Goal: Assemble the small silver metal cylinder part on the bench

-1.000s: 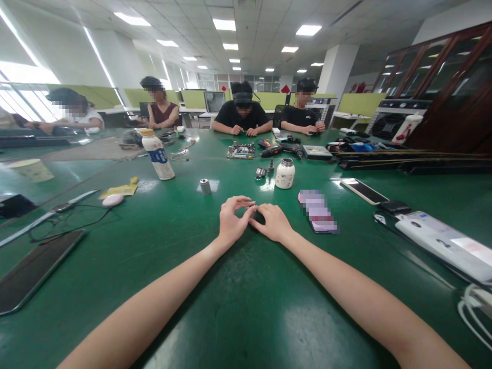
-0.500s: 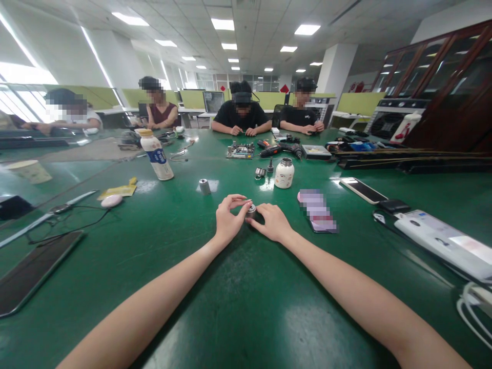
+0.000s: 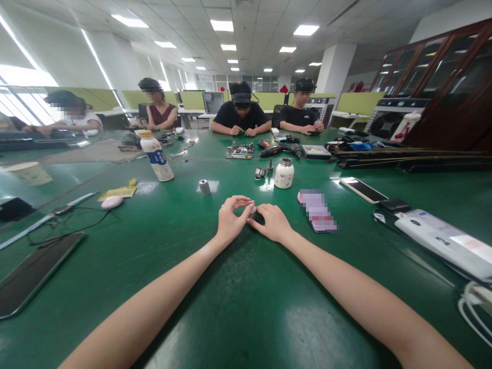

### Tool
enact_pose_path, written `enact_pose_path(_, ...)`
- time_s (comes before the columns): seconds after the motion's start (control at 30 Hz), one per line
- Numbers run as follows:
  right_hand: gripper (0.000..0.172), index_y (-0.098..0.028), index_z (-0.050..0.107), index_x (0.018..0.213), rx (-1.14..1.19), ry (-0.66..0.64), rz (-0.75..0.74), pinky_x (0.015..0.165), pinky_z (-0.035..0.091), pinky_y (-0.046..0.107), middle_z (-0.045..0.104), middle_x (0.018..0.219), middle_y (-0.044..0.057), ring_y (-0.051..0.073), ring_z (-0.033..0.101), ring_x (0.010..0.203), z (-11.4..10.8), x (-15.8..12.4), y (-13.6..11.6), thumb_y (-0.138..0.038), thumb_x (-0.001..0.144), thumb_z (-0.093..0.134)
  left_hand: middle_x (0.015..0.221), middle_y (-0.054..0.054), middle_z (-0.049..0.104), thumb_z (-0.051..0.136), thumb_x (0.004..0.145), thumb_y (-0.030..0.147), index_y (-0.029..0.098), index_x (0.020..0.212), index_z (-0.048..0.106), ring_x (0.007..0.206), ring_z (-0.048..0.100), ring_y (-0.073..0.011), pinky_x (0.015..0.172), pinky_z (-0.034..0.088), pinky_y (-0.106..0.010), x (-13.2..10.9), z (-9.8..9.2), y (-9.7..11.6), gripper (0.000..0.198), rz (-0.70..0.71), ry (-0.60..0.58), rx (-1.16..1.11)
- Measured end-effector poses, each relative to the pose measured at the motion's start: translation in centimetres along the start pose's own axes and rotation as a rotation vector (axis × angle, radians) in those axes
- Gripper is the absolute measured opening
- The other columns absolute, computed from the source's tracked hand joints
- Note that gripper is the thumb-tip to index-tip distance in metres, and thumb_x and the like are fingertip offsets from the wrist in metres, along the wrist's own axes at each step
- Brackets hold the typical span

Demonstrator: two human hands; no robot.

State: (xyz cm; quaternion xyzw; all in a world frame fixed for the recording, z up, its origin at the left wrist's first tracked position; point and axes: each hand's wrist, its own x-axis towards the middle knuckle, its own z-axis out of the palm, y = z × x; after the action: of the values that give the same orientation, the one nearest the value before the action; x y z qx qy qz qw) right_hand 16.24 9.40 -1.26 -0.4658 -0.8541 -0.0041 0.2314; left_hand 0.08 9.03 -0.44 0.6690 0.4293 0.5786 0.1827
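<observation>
A small grey metal cylinder point(image 3: 252, 213) stands on the green table between my hands, mostly covered by fingers. My right hand point(image 3: 273, 223) is closed around its side, thumb in front. From the left, the thumb and fingertips of my left hand point(image 3: 231, 218) close on its top; whether a separate small part sits between them is too small to tell. A second grey metal cylinder point(image 3: 205, 187) stands apart, beyond my left hand. Past my right hand are a white patterned jar point(image 3: 284, 174) without a lid, a black-tipped piece point(image 3: 270, 165) and a small dark metallic item point(image 3: 260, 173).
A phone point(image 3: 317, 210) lies right of my right hand, near another phone point(image 3: 363, 190) and a white device point(image 3: 442, 238) with cables. Leftward are a drink bottle point(image 3: 157, 156), a pink oval object point(image 3: 111, 202) and a dark tablet point(image 3: 36, 271). Several people sit across, behind a circuit board point(image 3: 240, 150) and power drill point(image 3: 271, 150).
My left hand has shifted slightly right, and its thumb and fingertips now cover more of the cylinder's top. My right hand stays almost in place.
</observation>
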Motion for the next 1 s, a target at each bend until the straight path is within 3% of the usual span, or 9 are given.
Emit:
enact_pose_path(0.13,0.039,-0.016,0.064,0.109,-0.004,-0.005,0.001,0.084,0.041,0.036,0.069,0.106,0.010,0.023,0.061,0.097,-0.1,0.0,0.0,-0.051,0.097,0.051,0.089,-0.004,0.076,0.072,0.081,0.031,0.022,0.097,0.062,0.087,0.074,-0.0208,0.092,0.055,-0.041,-0.1,0.1,0.1,0.021,0.002,0.025,0.019)
enact_pose_path(0.3,0.040,-0.016,0.065,0.108,0.000,-0.010,0.009,0.084,0.041,0.036,0.069,0.106,0.010,0.024,0.061,0.097,-0.2,0.0,-0.1,-0.052,0.097,0.052,0.088,-0.003,0.074,0.073,0.081,0.038,0.023,0.094,0.061,0.091,0.070,-0.0210,0.091,0.052,-0.040,-0.3,-0.1,0.3,0.023,0.023,0.195,0.141)
enact_pose_path(0.47,0.037,-0.015,0.064,0.109,-0.002,-0.007,0.004,0.084,0.041,0.036,0.069,0.108,0.011,0.024,0.061,0.098,-0.2,0.0,-0.2,-0.049,0.097,0.053,0.096,-0.004,0.077,0.071,0.082,0.031,0.024,0.107,0.062,0.107,0.067,-0.0241,0.102,0.044,-0.046,-0.3,-0.2,0.3,0.027,0.054,0.061,0.157)
enact_pose_path(0.57,0.036,-0.015,0.064,0.109,-0.001,-0.009,0.001,0.085,0.041,0.036,0.069,0.108,0.011,0.024,0.061,0.099,-0.3,0.0,-0.2,-0.047,0.097,0.053,0.092,-0.003,0.077,0.071,0.082,0.029,0.025,0.103,0.064,0.106,0.067,-0.0254,0.102,0.043,-0.047,-0.4,-0.1,0.4,0.022,0.043,0.036,0.185)
enact_pose_path(0.7,0.036,-0.016,0.065,0.108,0.008,-0.011,0.005,0.085,0.041,0.036,0.069,0.107,0.010,0.024,0.061,0.098,-0.3,0.0,-0.2,-0.048,0.096,0.055,0.092,-0.003,0.077,0.070,0.083,0.031,0.025,0.091,0.067,0.100,0.068,-0.0247,0.097,0.044,-0.044,-0.2,-0.2,0.6,0.011,0.073,0.183,0.261)
enact_pose_path(0.8,0.038,-0.016,0.065,0.107,0.005,-0.003,0.012,0.085,0.041,0.036,0.069,0.106,0.010,0.024,0.061,0.097,-0.4,0.0,-0.3,-0.051,0.095,0.055,0.092,-0.003,0.078,0.070,0.084,0.031,0.025,0.095,0.066,0.104,0.065,-0.0264,0.099,0.040,-0.046,0.0,-0.5,0.5,0.013,-0.004,0.254,0.370)
enact_pose_path(0.93,0.039,-0.016,0.066,0.106,0.001,0.001,0.018,0.083,0.041,0.035,0.069,0.104,0.010,0.024,0.060,0.097,-0.4,0.0,-0.4,-0.051,0.095,0.055,0.091,-0.002,0.079,0.070,0.083,0.025,0.026,0.100,0.066,0.113,0.061,-0.0294,0.100,0.037,-0.051,0.2,-1.1,-0.3,0.018,-0.280,0.035,0.520)
enact_pose_path(1.0,0.038,-0.016,0.066,0.106,0.004,0.003,0.016,0.083,0.041,0.035,0.069,0.104,0.010,0.024,0.060,0.096,-0.4,0.0,-0.3,-0.051,0.095,0.055,0.091,-0.002,0.079,0.070,0.082,0.024,0.027,0.100,0.067,0.115,0.060,-0.0305,0.100,0.036,-0.052,0.2,-1.2,-0.7,0.018,-0.333,-0.051,0.545)
